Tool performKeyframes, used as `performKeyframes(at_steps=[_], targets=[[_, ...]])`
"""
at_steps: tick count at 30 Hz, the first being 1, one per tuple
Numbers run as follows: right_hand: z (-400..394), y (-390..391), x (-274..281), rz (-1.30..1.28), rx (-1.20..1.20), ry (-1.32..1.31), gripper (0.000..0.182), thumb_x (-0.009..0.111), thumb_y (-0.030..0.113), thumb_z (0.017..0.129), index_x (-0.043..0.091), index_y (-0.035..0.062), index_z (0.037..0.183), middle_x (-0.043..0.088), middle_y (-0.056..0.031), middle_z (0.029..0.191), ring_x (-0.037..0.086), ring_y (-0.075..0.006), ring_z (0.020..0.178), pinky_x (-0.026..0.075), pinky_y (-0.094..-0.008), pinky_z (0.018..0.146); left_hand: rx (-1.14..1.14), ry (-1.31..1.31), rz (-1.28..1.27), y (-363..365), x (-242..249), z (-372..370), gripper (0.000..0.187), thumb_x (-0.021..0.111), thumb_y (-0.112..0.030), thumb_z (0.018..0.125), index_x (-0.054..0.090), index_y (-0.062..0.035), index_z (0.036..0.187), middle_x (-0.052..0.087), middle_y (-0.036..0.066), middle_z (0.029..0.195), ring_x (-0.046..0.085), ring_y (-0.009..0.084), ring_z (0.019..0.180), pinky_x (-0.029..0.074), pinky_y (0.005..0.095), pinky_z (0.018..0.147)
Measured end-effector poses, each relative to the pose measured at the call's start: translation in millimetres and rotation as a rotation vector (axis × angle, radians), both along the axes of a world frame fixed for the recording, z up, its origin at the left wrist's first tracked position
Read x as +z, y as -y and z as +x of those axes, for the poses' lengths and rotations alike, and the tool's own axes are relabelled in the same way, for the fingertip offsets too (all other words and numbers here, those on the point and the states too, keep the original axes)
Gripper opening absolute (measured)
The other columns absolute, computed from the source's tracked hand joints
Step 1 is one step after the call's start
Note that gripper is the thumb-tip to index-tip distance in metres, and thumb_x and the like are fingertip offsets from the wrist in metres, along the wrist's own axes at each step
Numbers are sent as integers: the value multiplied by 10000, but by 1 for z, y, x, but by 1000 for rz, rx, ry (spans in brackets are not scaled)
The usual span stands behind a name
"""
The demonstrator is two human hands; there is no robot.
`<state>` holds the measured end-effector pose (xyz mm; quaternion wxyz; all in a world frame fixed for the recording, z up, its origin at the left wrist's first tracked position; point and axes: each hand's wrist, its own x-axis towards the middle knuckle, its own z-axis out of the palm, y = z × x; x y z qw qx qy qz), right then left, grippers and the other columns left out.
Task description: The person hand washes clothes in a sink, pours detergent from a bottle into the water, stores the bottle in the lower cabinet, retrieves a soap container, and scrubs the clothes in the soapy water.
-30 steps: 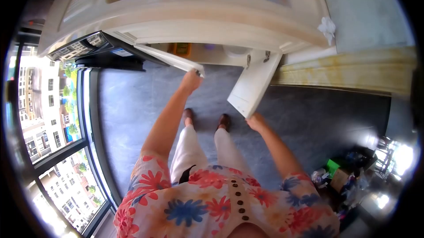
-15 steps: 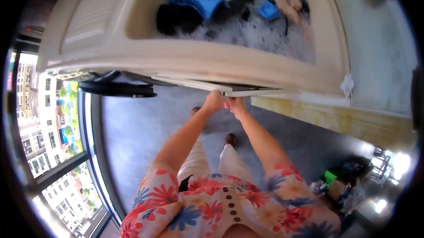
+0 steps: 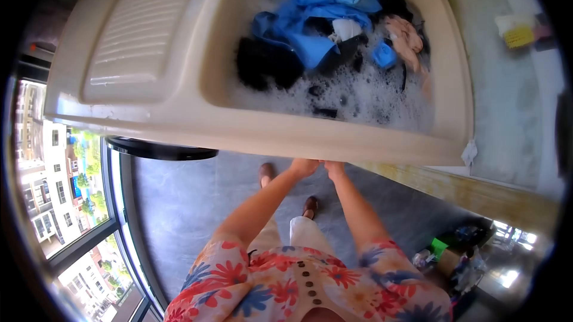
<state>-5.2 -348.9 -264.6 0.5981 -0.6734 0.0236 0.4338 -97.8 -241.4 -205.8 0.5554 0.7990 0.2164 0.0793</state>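
My left hand [image 3: 305, 167] and my right hand [image 3: 334, 169] are side by side, just under the front rim of a beige laundry sink [image 3: 286, 134]. The rim hides the fingers of both, so what they touch or hold does not show. Foamy water [image 3: 364, 104] stands in the basin. Soaking in it are a bright blue garment [image 3: 307, 20], a black cloth [image 3: 268, 65], a peach-coloured cloth [image 3: 403, 37], a white cloth [image 3: 346, 29] and a small blue piece [image 3: 384, 54].
A ribbed washboard [image 3: 140, 29] forms the sink's left side. On the right counter [image 3: 501, 101] lies a yellow sponge-like item [image 3: 518, 37]. A round black object [image 3: 164, 149] juts out below the sink at left. Windows [image 3: 65, 190] line the left; bags and clutter [image 3: 459, 256] sit at lower right.
The view has tilted up, showing more of the basin. White cabinet door edges beneath the sink, where both hands were gripping, have gone out of sight under the rim.
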Motion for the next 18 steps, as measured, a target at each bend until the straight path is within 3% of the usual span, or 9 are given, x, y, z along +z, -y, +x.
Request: performKeyframes(at_steps=[3, 5, 7, 8, 9, 12, 14, 15, 18], targets=[[10, -3, -33, -143, -98, -56, 207, 618, 228, 780, 523, 150, 946, 566, 15, 771, 549, -86, 590, 356, -198, 409, -92, -57, 67, -21, 25, -8, 226, 549, -124, 733, 605, -40, 936, 605, 180, 911, 554, 334, 870, 428, 399, 774], [15, -6, -4, -385, 121, -42, 186, 603, 231, 792, 518, 160, 942, 567, 15, 767, 570, -89, 621, 366, -197, 417, -166, -161, 55, -39, 51, -26, 254, 564, -161, 733, 600, -44, 956, 598, 179, 942, 546, 327, 897, 420, 399, 792], [26, -3, 60, -423, 295, -156, 178, 589, 232, 803, 526, 148, 947, 576, 16, 786, 583, -89, 657, 390, -212, 439, -305, -205, 4, -72, 100, -53, 302, 569, -154, 766, 572, -30, 1040, 589, 163, 1015, 552, 300, 931, 433, 356, 813], [35, 1, 95, -440, 383, -207, 175, 583, 232, 808, 530, 142, 949, 580, 16, 795, 590, -89, 675, 402, -220, 450, -307, -176, 8, -86, 98, -76, 313, 586, -154, 761, 570, -23, 1045, 592, 159, 1008, 563, 288, 917, 440, 354, 805], [42, 14, 119, -450, 516, -74, 193, 566, 242, 824, 540, 119, 970, 588, 11, 797, 591, -93, 689, 420, -237, 480, -308, -148, 10, -102, 96, -101, 326, 604, -155, 757, 568, -17, 1050, 595, 156, 1002, 574, 276, 904, 448, 351, 796], [62, 62, 208, -463, 1052, 323, 250, 547, 209, 850, 558, 34, 1030, 613, -15, 806, 598, -115, 723, 467, -258, 614, -361, -277, 111, -165, 205, -157, 295, 624, -93, 751, 591, -20, 1035, 605, 133, 974, 584, 243, 886, 464, 331, 783], [75, 74, 282, -362, 1216, 137, 234, 549, 136, 852, 558, -5, 1039, 617, -30, 793, 592, -117, 741, 465, -236, 688, -347, -265, 1, -195, 285, -172, 263, 634, -108, 744, 613, -11, 988, 623, 131, 922, 602, 248, 829, 477, 328, 720], [76, 58, 334, -254, 1192, 115, 256, 543, 142, 854, 555, 4, 1069, 620, -53, 840, 595, -125, 744, 463, -243, 674, -347, -223, -88, -207, 320, -169, 254, 632, -132, 748, 619, -3, 967, 628, 135, 907, 608, 267, 791, 474, 332, 699], [99, -10, 430, 81, 976, 217, 271, 519, 133, 870, 541, 5, 1107, 616, -68, 917, 589, -139, 800, 465, -269, 698, -360, -56, 120, -230, 378, -131, 253, 624, -99, 740, 613, -5, 975, 631, 122, 905, 621, 243, 776, 484, 322, 679]])
